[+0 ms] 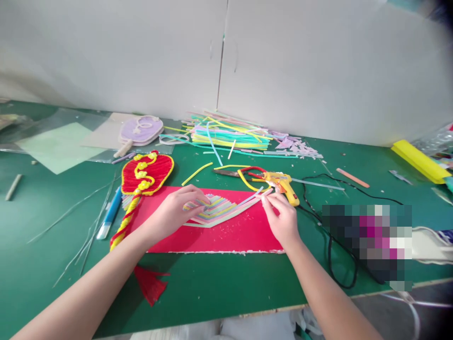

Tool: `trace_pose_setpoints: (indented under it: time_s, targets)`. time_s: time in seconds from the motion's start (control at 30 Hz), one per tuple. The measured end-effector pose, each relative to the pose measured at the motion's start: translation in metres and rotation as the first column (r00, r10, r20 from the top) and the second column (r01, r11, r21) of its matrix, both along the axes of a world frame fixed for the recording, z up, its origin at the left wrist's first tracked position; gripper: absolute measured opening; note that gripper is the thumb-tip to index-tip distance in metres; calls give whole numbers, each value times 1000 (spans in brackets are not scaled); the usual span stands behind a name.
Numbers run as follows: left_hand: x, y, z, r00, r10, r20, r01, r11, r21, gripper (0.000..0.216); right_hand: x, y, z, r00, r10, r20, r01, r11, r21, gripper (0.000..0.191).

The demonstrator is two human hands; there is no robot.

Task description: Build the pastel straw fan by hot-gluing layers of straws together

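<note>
On a red board [226, 241] lies a V-shaped piece of striped pipe cleaners [214, 208] in pastel pink, yellow, blue and white. My left hand [182, 208] curls over its left end, thumb and fingers on the strips; part of the piece is hidden beneath. Toward the right, long pale pipe cleaners [244, 206] run up from the piece. Their far ends meet my right hand [281, 212], whose thumb and forefinger pinch together there. Just beyond this hand rests a yellow glue gun [283, 184], beside scissors [230, 173] with red and yellow handles.
A red and yellow fan [146, 174] with a tassel [151, 285] overlaps the board's left side. Behind are a pile of pipe cleaners [230, 137] and a lilac fan [141, 130]. A black cord [330, 250] loops at right. A blue-handled brush [111, 212] lies left.
</note>
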State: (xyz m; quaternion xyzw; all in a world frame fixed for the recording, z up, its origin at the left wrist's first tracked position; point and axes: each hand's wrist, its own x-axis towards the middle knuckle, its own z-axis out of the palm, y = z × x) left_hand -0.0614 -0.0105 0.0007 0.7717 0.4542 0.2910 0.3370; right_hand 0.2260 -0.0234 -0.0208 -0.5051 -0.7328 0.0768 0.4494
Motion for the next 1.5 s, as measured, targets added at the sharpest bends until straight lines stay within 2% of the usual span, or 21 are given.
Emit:
trace_pose_setpoints:
  time_s: [0.13,0.27,0.37,0.47,0.73,0.93,1.03,1.1,1.23,1.33,1.43,1.5]
  targets:
    - [10,11,15,993,-27,-116,30,999,18,18,0,1,-2,1000,12,-14,-12,1000,6,24]
    - [28,25,26,953,-155,-262,148,988,-47,24,0,0,-3,999,23,-29,-24,1000,-11,25]
    - [45,34,33,880,-260,-398,233,966,-116,35,-2,0,-2,998,31,-61,-32,999,-30,27]
    - [58,41,36,803,-311,-508,268,950,-158,40,-3,1,-3,995,28,-96,-31,999,-32,29]
    - [67,57,40,819,-348,-456,276,936,-217,25,-2,0,-2,991,28,-131,-27,1000,11,27]
    - [64,56,62,888,-374,-268,264,891,-370,14,5,-1,5,951,-120,-287,147,986,74,26]
    - [58,54,78,937,-311,-158,221,878,-424,16,6,-2,3,877,-222,-427,261,965,34,27]
    - [52,53,86,972,-220,-78,165,884,-438,20,6,-1,0,838,-259,-480,280,960,-28,33]
    - [40,50,88,987,76,139,-8,900,-436,36,2,-1,2,856,-194,-479,135,979,-155,36]
    - [36,42,77,898,298,323,-126,879,-460,45,-8,-5,14,872,-86,-482,-82,945,-317,41]
    - [37,30,64,768,437,468,-172,845,-507,47,-27,-11,30,846,14,-533,-303,835,-459,42]
    - [39,22,55,687,494,533,-177,825,-537,46,-42,-13,38,817,63,-573,-406,769,-494,42]
